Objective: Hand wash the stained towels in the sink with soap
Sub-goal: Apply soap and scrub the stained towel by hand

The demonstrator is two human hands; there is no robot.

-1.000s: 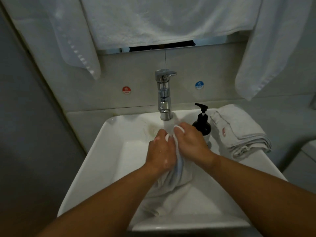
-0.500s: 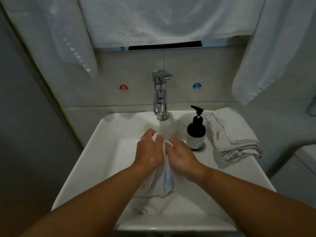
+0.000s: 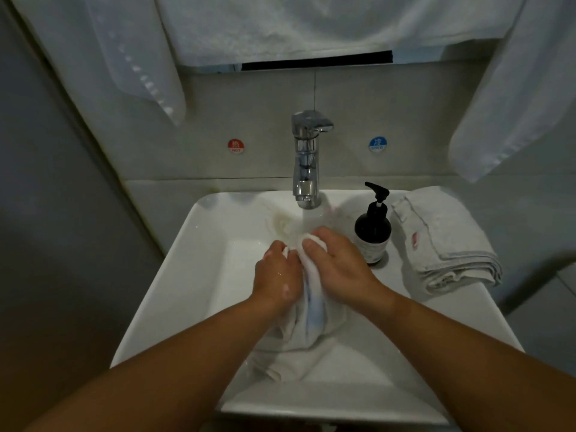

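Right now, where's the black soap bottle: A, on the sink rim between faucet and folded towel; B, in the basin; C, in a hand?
A: the soap bottle stands upright on the sink rim, with the faucet to its left and the folded towel to its right.

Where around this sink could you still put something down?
Bare: left side of the sink, between its left wall and the left hand, and the back-left corner beside the tap. Crowded: right rim, with bottle and folded towel.

Wet white towel (image 3: 311,310) bunched in sink (image 3: 193,275)
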